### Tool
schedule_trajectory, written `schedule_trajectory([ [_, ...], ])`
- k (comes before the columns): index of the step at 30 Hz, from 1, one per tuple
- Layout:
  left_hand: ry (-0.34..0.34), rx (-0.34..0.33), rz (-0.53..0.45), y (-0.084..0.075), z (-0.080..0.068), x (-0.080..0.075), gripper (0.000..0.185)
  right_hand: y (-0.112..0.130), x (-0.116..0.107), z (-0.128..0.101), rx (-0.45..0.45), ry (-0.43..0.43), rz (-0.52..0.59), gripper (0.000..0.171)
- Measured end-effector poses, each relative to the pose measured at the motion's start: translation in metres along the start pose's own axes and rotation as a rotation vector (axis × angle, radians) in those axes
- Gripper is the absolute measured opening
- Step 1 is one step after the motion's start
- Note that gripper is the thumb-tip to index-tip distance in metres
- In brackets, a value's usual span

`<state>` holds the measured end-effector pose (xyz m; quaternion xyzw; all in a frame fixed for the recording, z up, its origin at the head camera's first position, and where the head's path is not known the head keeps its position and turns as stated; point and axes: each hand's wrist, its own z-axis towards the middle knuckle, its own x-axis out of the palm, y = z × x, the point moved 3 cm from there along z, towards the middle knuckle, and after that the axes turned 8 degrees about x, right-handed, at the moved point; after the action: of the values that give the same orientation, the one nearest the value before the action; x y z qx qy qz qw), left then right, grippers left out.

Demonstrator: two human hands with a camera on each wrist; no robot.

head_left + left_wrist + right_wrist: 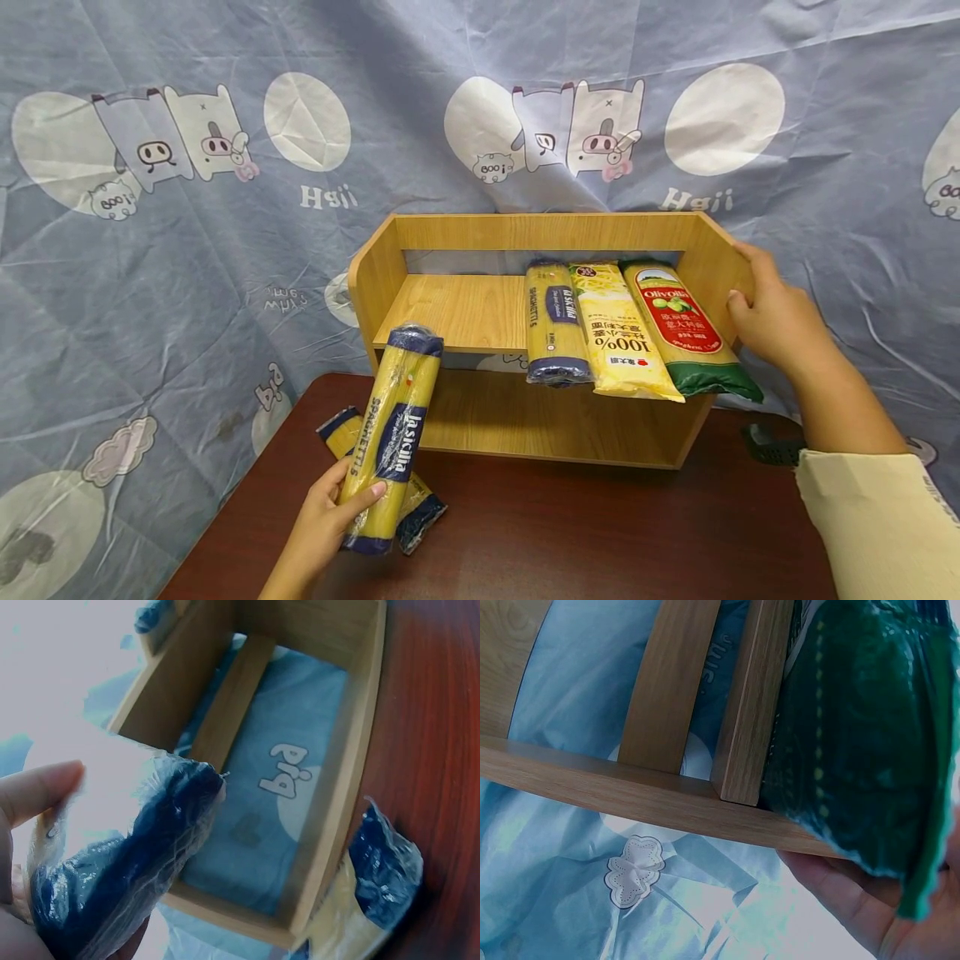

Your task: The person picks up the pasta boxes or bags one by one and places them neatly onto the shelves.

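Note:
My left hand (326,508) grips a yellow spaghetti pack (396,433) with dark blue ends, tilted in front of the shelf's left side. In the left wrist view its blue wrapped end (127,855) points toward the shelf. My right hand (780,312) holds the right side panel of the wooden shelf (465,308), thumb inside and fingers over the outer edge. Beside that thumb lies a green and red pasta pack (678,325). A pale yellow pasta pack (622,333) and another blue-ended spaghetti pack (557,325) lie left of it on the upper board.
Beneath the held pack, another spaghetti pack (422,508) lies on the dark red table (570,525). A dark perforated object (776,442) sits behind the shelf's right side. Printed blue cloth (420,125) hangs around the back and left.

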<state>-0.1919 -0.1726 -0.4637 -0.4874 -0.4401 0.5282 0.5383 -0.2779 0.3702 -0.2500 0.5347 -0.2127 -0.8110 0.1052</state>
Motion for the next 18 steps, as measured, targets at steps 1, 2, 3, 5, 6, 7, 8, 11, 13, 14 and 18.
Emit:
schedule_trajectory([
  [1,-0.004,0.005,-0.004,-0.001,0.001,0.001,0.046,0.000,0.000,0.000,0.001,0.001,-0.001,0.066],
  [2,-0.006,0.009,-0.009,-0.003,0.002,0.002,0.046,0.000,0.000,0.000,0.001,0.002,-0.001,0.067],
  [3,-0.005,0.008,-0.016,-0.004,0.004,0.003,0.046,-0.001,-0.001,0.000,0.001,0.002,-0.002,0.067],
  [5,-0.003,0.004,-0.029,-0.006,0.006,0.006,0.046,-0.001,-0.001,0.000,-0.001,0.003,-0.003,0.067],
  [6,-0.001,0.001,-0.034,-0.008,0.007,0.007,0.045,-0.001,-0.001,0.000,-0.002,0.003,-0.003,0.067],
  [7,0.000,-0.001,-0.039,-0.009,0.008,0.008,0.045,-0.001,-0.001,0.000,-0.004,0.005,-0.004,0.067],
  [8,0.001,-0.003,-0.045,-0.010,0.008,0.009,0.044,-0.001,0.000,0.000,-0.005,0.007,-0.004,0.067],
  [11,0.004,0.005,-0.051,-0.012,0.010,0.012,0.043,-0.001,0.000,0.000,-0.009,0.008,-0.004,0.067],
  [13,0.008,0.016,-0.053,-0.013,0.012,0.014,0.043,-0.001,0.001,0.001,-0.010,0.008,-0.003,0.067],
  [14,0.011,0.023,-0.053,-0.014,0.013,0.015,0.043,-0.001,0.001,0.001,-0.010,0.005,-0.003,0.067],
  [18,0.028,0.047,-0.056,-0.016,0.017,0.019,0.041,-0.001,0.001,0.001,-0.014,-0.004,-0.003,0.067],
])
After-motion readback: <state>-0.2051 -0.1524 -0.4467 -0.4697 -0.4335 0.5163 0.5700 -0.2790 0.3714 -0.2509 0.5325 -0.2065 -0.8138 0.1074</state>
